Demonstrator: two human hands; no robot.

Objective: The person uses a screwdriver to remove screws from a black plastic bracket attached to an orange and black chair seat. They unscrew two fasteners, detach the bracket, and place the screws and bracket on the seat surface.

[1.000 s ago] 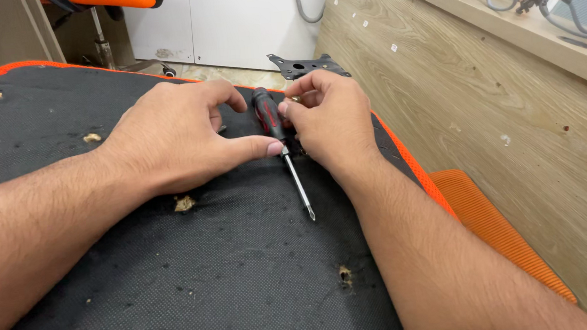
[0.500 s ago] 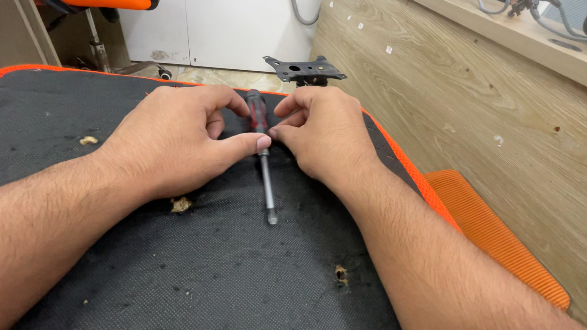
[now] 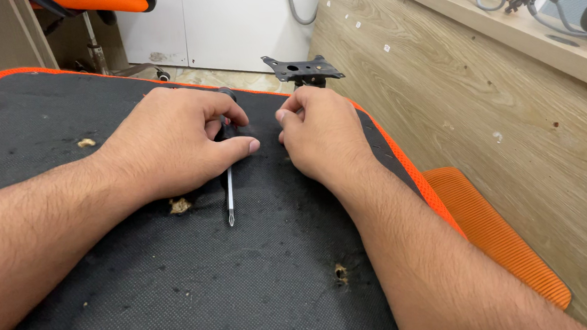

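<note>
Gripping screwdriver [image 3: 229, 184], left hand [image 3: 173, 143], near seat edge [image 3: 405, 170]

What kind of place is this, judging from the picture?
Probably a workshop or office where chairs are assembled: a black fabric seat underside with torn screw holes, a metal chair bracket, and a screwdriver under the left hand.
</note>
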